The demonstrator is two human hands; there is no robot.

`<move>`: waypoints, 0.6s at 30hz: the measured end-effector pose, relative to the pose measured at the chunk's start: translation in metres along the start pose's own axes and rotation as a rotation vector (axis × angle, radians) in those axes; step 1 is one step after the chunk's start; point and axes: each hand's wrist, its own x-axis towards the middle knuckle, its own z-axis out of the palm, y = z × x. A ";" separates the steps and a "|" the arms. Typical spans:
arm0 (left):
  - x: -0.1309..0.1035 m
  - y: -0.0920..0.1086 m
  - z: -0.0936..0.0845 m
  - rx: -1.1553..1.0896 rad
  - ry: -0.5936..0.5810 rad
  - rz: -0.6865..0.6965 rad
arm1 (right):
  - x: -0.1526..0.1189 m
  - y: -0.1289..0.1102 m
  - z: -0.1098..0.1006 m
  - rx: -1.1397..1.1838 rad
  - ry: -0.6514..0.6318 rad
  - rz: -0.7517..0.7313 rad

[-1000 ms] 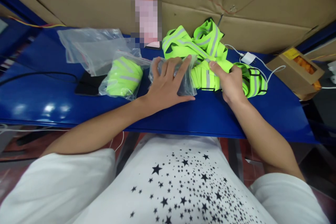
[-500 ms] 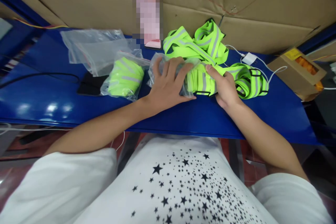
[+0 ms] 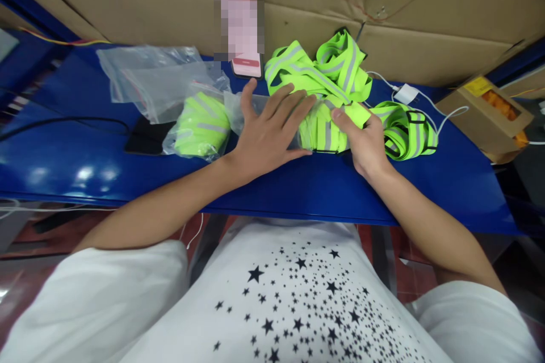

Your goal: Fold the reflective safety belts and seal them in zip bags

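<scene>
My right hand (image 3: 367,139) grips a folded bundle of neon-yellow reflective strap (image 3: 326,130), thumb on top and the other fingers mostly hidden. Over a clear plastic bag (image 3: 238,109) my left hand (image 3: 272,130) lies with its fingers spread, and its fingertips reach the left end of the bundle. The bag partly covers that end; how far in the bundle sits is hidden by the hand. Left of my left hand, another strap bundle lies in a clear bag (image 3: 200,127). Loose reflective straps (image 3: 319,71) are heaped behind my hands, and a coiled strap (image 3: 411,130) with black buckles is on the right.
Flat clear bags (image 3: 153,79) lie at the back left of the blue table (image 3: 85,164), near a dark flat object (image 3: 149,137). A phone (image 3: 242,28) leans on the cardboard wall. A white charger (image 3: 406,93) with its cable and a cardboard box (image 3: 485,116) are on the right.
The fingers of my left hand have straightened and spread over the bag. The bag looks flatter now. My right hand keeps its grip on the bundle, nearly in place.
</scene>
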 end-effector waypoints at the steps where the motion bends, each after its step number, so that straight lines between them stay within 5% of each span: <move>1: 0.000 0.000 0.001 -0.001 0.005 0.000 | -0.002 -0.003 -0.001 -0.061 -0.006 -0.028; 4: -0.001 0.001 0.006 0.004 0.058 0.023 | -0.003 -0.007 -0.002 -0.141 -0.009 -0.063; 10: -0.003 0.002 0.017 0.037 0.187 0.078 | -0.001 0.007 0.008 0.200 -0.029 0.102; 18: -0.003 0.000 0.025 0.044 0.171 0.100 | 0.002 0.009 -0.007 0.096 -0.425 0.154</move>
